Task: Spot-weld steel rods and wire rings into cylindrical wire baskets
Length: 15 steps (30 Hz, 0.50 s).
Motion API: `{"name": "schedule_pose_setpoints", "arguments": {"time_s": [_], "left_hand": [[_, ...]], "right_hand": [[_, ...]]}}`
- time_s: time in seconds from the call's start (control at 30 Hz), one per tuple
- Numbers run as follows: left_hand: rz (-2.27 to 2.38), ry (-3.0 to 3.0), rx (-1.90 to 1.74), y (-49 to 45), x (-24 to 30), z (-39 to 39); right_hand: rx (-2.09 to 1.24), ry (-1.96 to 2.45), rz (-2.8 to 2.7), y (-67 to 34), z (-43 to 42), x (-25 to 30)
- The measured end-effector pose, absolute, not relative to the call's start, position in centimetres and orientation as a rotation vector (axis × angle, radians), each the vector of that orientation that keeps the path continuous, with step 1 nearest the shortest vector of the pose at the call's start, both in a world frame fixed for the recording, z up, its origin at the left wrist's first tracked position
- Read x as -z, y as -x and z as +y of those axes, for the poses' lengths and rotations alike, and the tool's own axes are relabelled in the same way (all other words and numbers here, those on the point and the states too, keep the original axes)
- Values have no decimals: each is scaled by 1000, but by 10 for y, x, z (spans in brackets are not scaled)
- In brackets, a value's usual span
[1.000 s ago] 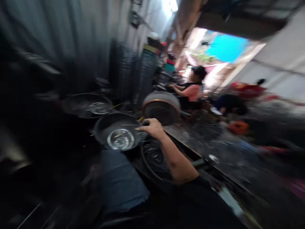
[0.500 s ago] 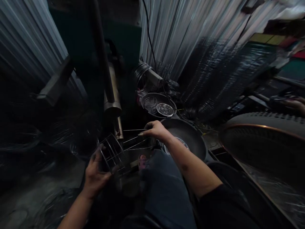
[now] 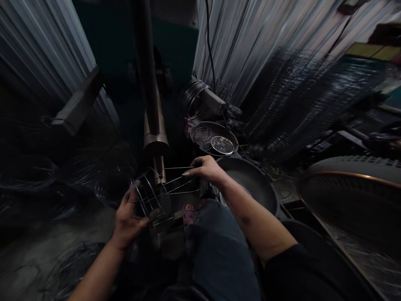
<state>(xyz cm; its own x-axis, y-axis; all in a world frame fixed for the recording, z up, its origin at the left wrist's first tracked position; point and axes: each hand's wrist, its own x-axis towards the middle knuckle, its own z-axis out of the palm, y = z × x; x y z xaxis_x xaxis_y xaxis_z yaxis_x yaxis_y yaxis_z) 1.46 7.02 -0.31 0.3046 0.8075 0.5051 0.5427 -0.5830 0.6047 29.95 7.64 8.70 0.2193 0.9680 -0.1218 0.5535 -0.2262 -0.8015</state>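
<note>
My left hand (image 3: 128,219) is closed on the left side of a wire frame (image 3: 148,196), made of thin metal rods with curved cross-wires. Farther right, my right hand (image 3: 205,169) pinches at the long straight wires that reach out of this frame. Its thumb and fingertips lie against the upper wires. The frame sits at the lower tip of a metal spindle (image 3: 159,175), which comes down from a thick cylinder (image 3: 156,142) on a machine. Whether wire and tip touch, I cannot tell in the dim light.
Right of my right hand stands a dark round basin (image 3: 257,179). Behind it, another basin (image 3: 206,126) holds a wire grid and a shiny dish (image 3: 222,145). Coiled wire (image 3: 196,94) lies at the back. A large fan (image 3: 351,192) stands at right, and more wire coils (image 3: 72,267) lie lower left.
The whole view has shifted, so most things appear a little farther right. Both hands keep their holds on the wire frame, which sits slightly nearer the spindle tip.
</note>
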Motion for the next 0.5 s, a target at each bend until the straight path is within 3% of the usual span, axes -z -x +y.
{"name": "schedule_pose_setpoints", "arguments": {"time_s": [0.5], "left_hand": [[1206,-2174,-1211,-14,-1,82]], "right_hand": [[-825,1875,-1453,-298,90,-95]]}}
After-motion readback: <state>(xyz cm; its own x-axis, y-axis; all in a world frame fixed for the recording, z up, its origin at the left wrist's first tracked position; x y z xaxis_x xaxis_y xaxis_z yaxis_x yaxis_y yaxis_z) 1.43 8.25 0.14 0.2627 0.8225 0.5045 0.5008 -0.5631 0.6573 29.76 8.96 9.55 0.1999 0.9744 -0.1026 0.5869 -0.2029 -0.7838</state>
